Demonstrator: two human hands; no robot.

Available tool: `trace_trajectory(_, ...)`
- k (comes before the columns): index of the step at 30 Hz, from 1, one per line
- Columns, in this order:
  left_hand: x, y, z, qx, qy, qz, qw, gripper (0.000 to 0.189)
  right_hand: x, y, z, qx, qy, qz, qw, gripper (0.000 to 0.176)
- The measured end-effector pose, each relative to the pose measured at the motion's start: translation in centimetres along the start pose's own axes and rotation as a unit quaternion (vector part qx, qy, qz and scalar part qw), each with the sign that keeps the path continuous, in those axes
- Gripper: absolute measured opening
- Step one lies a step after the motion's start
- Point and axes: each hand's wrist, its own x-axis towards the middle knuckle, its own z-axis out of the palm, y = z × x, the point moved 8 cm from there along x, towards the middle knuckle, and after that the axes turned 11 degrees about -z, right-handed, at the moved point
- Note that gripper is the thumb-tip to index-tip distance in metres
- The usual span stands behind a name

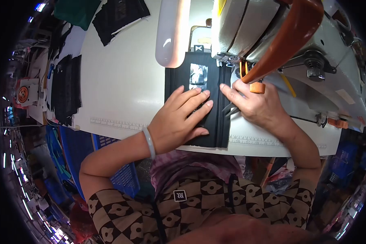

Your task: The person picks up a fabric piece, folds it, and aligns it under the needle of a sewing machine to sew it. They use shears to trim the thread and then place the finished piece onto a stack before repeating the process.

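A black fabric panel (217,134) with long seams and a shiny printed patch (199,74) lies under the sewing machine's needle area (225,61). My left hand (179,116) rests flat on the panel with its fingers spread, covering the lower part of the patch. At the panel's right edge, my right hand (256,101) touches the cloth with its index fingertip. Its other fingers curl round dark pointed metal tips (231,110), which look like a small tool; its handle is hidden in the palm. A small black tag with a white X (198,48) sits at the panel's top.
The machine's orange lever (288,44) and orange knob (257,87) stand close above my right hand. A lit lamp (173,32) hangs left of the needle area. Black pieces (67,89) lie at the far left, another (120,18) at the back. Ruler markings (118,123) run along the front edge.
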Motion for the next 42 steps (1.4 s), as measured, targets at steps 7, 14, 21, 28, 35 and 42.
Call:
trace_trajectory(7,2.4,-1.6,0.0,0.001,0.004,0.006,1.0,0.063,-0.2,0.4,-0.6,0.022,0.045,-0.029,0.998,0.037)
trace_trajectory(14,5.1,-3.6,-0.5,-0.002,0.016,0.013,1.0,0.058,-0.8,-0.9,-0.2,0.116,-0.007,-0.062,0.991,0.034)
trace_trajectory(21,8.2,-6.6,-1.0,0.029,0.015,0.019,0.999,0.051,-0.9,1.4,1.4,0.076,-0.006,0.014,0.997,0.042)
trace_trajectory(28,11.6,-8.9,-1.4,0.034,0.0,0.021,0.999,0.056,-1.6,3.6,2.7,0.047,-0.046,0.129,0.989,0.07)
trace_trajectory(35,12.6,-9.7,-1.4,0.035,-0.029,0.001,0.999,0.061,-2.3,4.6,3.9,0.036,-0.125,0.191,0.973,0.079)
trace_trajectory(42,9.8,-8.5,-2.6,0.098,-0.05,-0.093,0.99,0.063,-3.2,5.1,4.4,0.067,-0.126,0.21,0.967,0.062)
